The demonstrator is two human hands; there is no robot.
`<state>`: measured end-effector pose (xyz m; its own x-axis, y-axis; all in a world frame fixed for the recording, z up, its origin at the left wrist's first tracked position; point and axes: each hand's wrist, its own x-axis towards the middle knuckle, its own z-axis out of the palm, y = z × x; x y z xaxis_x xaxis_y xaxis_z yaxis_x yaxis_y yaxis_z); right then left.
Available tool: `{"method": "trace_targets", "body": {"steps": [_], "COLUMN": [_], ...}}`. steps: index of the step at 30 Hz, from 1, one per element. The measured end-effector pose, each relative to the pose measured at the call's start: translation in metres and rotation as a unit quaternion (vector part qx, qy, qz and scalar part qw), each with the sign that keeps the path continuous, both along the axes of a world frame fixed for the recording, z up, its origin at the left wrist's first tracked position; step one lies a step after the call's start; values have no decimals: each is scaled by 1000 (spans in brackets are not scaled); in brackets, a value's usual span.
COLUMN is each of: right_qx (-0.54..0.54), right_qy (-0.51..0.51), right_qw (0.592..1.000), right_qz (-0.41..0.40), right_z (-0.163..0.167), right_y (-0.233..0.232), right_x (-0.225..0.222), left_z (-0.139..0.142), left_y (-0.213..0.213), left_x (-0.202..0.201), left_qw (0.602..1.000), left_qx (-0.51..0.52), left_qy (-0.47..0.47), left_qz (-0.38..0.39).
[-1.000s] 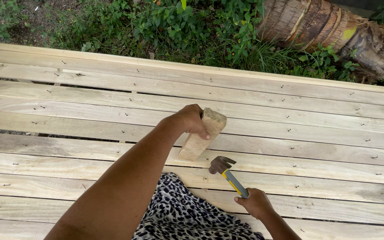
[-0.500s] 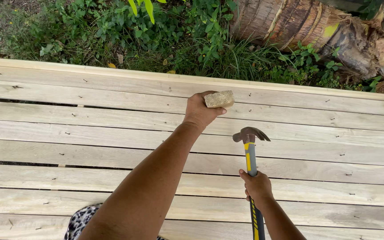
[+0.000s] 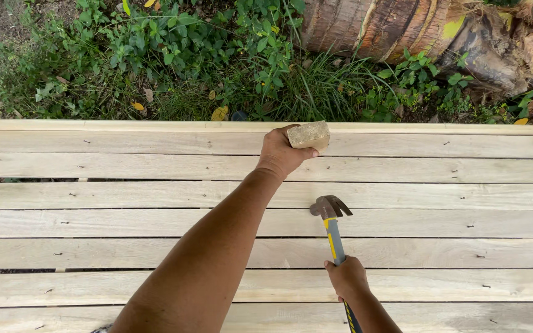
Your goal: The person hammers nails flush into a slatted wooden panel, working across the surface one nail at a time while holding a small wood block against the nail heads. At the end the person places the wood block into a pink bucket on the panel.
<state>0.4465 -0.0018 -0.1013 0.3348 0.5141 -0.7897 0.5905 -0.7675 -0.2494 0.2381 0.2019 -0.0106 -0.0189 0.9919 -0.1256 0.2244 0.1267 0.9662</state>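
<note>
I am looking down on the plank deck (image 3: 451,222), and it is filling more of the view than half a second ago; the spotted cloth from the earlier picture is now almost gone, only a small bit at the bottom edge. Beyond the far plank, the green plants (image 3: 174,55) and the big trunk (image 3: 402,28) are lying as before.

My left hand (image 3: 282,153) is reaching farther out than one second ago, over the far planks. Its fingers are closing around a small wood block (image 3: 309,134), which is sticking out to the right of the fist. The block's near end is hidden inside the grip, and I cannot tell if it is touching the plank.

My right hand (image 3: 345,277) is wrapping tightly around the handle of the claw hammer (image 3: 330,222). The head is standing forward of this grip, just above a plank, and below and right of the block, apart from it. The handle's lower end is cut off by the bottom edge. Small nail heads are hard to make out.
</note>
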Motion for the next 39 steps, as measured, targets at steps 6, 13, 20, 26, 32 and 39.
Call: {"method": "trace_targets", "body": {"steps": [6, 13, 20, 26, 32, 39], "right_qx": [-33, -47, -53, -66, -95, -87], "right_qy": [25, 13, 0, 2, -6, -14], "right_qw": [999, 998, 996, 986, 978, 962], "right_qz": [-7, -42, -73, -153, -186, -258], "right_z": [8, 13, 14, 11, -11, -38], "right_y": [5, 3, -1, -7, -20, -43], "right_x": [-2, -15, -18, -30, -29, -43], "left_z": [5, 12, 6, -11, -16, -9], "left_y": [26, 54, 73, 69, 69, 70], "left_x": [15, -2, -10, -20, -21, -28], "left_qw": [994, 991, 985, 988, 985, 974], "left_qx": [-63, -60, -31, 7, -14, 9], "left_qy": [58, 76, 106, 86, 52, 30], "left_qz": [-63, -91, -136, -128, -166, -224]}}
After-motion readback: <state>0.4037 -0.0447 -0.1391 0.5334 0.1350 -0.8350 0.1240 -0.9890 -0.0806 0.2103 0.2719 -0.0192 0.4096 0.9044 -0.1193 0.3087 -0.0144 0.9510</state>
